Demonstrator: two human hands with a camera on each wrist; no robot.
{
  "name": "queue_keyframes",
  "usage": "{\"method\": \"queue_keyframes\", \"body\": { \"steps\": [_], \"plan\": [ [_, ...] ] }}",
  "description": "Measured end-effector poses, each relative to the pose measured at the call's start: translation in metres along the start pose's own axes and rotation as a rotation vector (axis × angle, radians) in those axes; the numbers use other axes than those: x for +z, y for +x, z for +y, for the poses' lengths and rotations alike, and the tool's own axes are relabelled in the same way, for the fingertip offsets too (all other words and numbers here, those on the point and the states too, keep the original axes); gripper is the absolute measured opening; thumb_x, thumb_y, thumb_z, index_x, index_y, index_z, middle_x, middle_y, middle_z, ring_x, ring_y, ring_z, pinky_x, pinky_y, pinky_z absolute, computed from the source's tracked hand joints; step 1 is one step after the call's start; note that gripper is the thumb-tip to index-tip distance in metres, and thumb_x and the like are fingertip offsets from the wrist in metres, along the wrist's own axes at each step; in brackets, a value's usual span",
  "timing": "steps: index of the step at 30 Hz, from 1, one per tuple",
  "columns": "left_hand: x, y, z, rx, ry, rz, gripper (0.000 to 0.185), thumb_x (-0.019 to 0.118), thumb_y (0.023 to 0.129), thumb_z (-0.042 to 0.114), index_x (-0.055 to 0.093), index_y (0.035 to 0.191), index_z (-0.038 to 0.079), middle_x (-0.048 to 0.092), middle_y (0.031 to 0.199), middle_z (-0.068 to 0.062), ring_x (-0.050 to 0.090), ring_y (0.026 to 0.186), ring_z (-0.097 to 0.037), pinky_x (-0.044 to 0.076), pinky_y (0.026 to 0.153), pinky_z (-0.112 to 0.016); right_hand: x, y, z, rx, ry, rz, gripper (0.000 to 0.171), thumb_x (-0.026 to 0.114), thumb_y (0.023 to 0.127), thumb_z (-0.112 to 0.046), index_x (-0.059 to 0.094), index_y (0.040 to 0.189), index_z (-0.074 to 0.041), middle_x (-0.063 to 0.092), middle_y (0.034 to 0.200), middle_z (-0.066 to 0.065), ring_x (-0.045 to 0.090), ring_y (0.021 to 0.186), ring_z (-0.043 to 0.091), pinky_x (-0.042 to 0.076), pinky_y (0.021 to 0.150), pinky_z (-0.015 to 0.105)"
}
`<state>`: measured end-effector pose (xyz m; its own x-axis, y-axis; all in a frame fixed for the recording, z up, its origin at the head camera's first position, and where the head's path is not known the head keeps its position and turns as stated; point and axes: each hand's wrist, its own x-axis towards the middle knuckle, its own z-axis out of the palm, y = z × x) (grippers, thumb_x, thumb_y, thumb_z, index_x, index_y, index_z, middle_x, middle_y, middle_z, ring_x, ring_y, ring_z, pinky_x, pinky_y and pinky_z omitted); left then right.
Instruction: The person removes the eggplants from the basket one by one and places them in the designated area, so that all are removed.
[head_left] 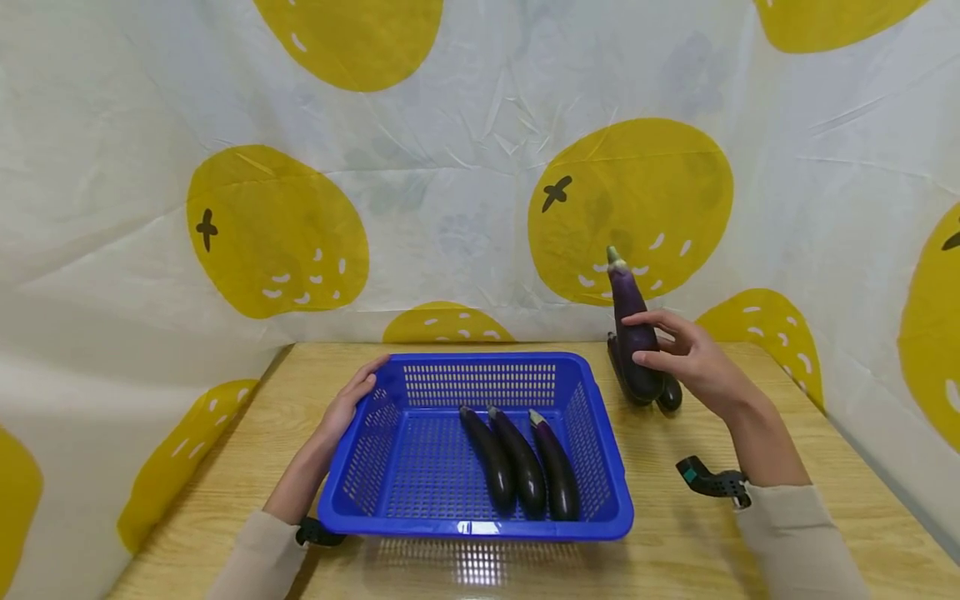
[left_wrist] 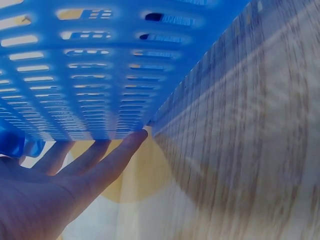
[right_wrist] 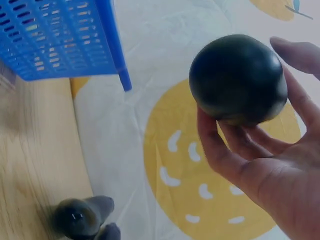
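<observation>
My right hand (head_left: 693,358) grips a dark purple eggplant (head_left: 628,292), its pale green stem pointing up. In the right wrist view, the round end of the eggplant (right_wrist: 237,80) sits between thumb and fingers. Three more eggplants lie side by side in the right half of a blue plastic basket (head_left: 600,433); one is this right-hand eggplant (head_left: 558,479). At the basket's far left corner, my left hand (head_left: 347,404) rests on the rim. The left wrist view shows its fingers (left_wrist: 107,165) stretched out along the slotted outer wall.
Behind the held eggplant, other eggplants (head_left: 670,394) lie on the wooden table (head_left: 675,517), partly hidden. They show blurred at the lower left of the right wrist view (right_wrist: 77,219). A white cloth with yellow fruit prints (head_left: 450,208) hangs around the table's back and sides.
</observation>
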<state>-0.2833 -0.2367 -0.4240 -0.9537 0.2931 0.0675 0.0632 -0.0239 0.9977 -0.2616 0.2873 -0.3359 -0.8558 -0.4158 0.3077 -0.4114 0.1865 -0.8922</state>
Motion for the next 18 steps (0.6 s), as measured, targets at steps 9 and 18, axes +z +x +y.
{"method": "queue_keyframes", "body": {
  "steps": [9,18],
  "plan": [
    [-0.002,-0.002,0.001,0.000,0.012,0.001,0.054,0.028,0.115,0.032,0.020,0.165,0.013,0.019,0.171,-0.013,0.040,0.137,-0.009,0.045,0.102,-0.019,-0.008,-0.004,0.005,0.011,0.050,0.013,0.053,0.058,0.100,0.001,0.046,0.151,-0.010,0.039,0.152,0.001,0.060,0.122,0.013,0.053,0.094,0.025],
    [-0.002,0.000,-0.001,-0.004,0.005,-0.008,0.054,0.027,0.115,0.031,0.020,0.166,0.015,0.020,0.171,-0.011,0.039,0.140,-0.014,0.047,0.101,-0.021,-0.023,-0.011,0.013,0.007,0.049,0.027,0.056,0.059,0.099,0.004,0.046,0.151,-0.010,0.032,0.155,0.001,0.057,0.122,0.012,0.054,0.093,0.024]
  ]
}}
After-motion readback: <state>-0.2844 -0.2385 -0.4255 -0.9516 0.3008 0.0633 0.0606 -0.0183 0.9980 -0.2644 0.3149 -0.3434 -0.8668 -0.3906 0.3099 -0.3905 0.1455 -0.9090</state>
